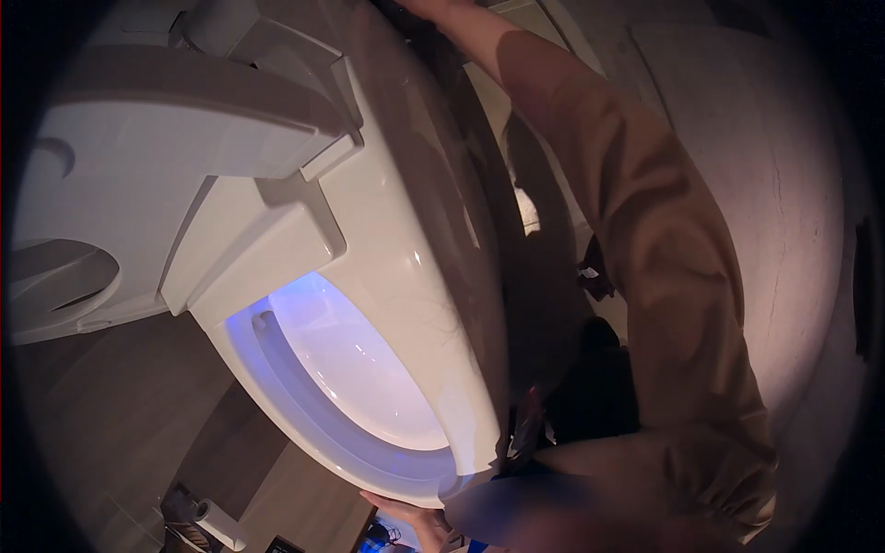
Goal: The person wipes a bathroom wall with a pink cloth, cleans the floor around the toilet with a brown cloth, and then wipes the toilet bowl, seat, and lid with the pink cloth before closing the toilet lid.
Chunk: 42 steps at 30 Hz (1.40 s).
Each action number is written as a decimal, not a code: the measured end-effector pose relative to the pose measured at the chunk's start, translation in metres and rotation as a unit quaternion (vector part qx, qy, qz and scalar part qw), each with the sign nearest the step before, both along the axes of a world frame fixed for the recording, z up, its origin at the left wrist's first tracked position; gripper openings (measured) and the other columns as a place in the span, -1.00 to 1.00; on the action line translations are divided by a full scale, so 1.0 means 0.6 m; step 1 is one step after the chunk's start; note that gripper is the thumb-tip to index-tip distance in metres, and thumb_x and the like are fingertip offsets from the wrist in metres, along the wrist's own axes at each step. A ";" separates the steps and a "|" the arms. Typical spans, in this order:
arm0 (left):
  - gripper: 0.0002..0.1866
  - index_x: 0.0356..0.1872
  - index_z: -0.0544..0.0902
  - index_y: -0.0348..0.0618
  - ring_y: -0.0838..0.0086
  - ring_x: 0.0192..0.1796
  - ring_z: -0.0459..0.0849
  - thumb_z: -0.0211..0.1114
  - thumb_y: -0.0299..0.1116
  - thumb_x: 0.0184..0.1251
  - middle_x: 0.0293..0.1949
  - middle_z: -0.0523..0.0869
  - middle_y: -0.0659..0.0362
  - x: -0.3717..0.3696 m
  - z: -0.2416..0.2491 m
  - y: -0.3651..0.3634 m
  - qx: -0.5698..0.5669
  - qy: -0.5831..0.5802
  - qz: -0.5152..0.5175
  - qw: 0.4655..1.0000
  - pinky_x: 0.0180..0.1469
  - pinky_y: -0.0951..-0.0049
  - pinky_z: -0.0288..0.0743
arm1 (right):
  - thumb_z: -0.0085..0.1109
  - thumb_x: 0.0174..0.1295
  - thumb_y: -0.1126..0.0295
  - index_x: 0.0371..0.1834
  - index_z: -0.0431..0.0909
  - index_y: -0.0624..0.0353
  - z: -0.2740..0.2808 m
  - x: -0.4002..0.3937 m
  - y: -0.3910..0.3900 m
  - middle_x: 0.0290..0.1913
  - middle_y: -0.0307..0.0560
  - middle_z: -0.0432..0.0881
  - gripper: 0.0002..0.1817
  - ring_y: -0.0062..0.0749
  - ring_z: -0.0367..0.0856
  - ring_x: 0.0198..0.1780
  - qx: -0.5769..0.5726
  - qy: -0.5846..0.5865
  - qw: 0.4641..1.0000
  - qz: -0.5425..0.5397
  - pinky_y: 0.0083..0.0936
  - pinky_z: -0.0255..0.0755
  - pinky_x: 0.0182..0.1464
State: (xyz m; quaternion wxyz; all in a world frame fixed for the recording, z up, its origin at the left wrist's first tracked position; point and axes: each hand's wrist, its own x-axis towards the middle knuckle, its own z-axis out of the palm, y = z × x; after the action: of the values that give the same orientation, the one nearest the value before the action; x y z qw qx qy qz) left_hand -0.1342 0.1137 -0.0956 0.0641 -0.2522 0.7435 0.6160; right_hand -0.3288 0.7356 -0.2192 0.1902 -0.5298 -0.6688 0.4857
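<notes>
A white toilet bowl (pixel 396 230) fills the middle of the head view and appears slanted. Its inside glows bluish-violet, and its seat and lid (pixel 212 120) are raised at the upper left. At the bottom, my left hand (pixel 410 518) is against the outside of the bowl's front end, fingers extended and partly hidden. A brown sleeve leads along the right to my right hand (pixel 424 5), which reaches to the far side of the toilet near something dark. The top edge cuts that hand off, so its fingers and any grip are hidden.
A pale wall-like surface (pixel 756 184) runs along the right. Wood-patterned floor (pixel 101 415) lies at the lower left, with a white cylinder (pixel 219 523) on it. A blue checked item (pixel 376 536) is beside my left hand. Dark clothing (pixel 595 387) and a blurred patch occupy the lower right.
</notes>
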 end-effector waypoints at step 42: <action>-0.14 0.29 0.02 -0.23 0.23 0.14 0.33 0.28 -0.06 0.09 0.19 0.21 -0.07 0.032 -0.005 0.006 -0.152 0.102 -0.116 0.976 0.15 0.23 0.26 | 0.23 0.09 0.36 0.16 0.24 0.34 -0.116 0.015 0.020 0.11 0.15 0.41 -0.41 -0.14 0.38 0.15 0.018 0.269 0.963 0.020 -0.35 0.28 0.14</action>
State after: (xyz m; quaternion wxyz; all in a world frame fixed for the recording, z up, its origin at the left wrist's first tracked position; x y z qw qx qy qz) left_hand -0.1149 0.1176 -0.0986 0.0195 -0.1066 0.8555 0.5063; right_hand -0.3195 0.7478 -0.2889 0.3623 -0.3626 -0.6121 0.6022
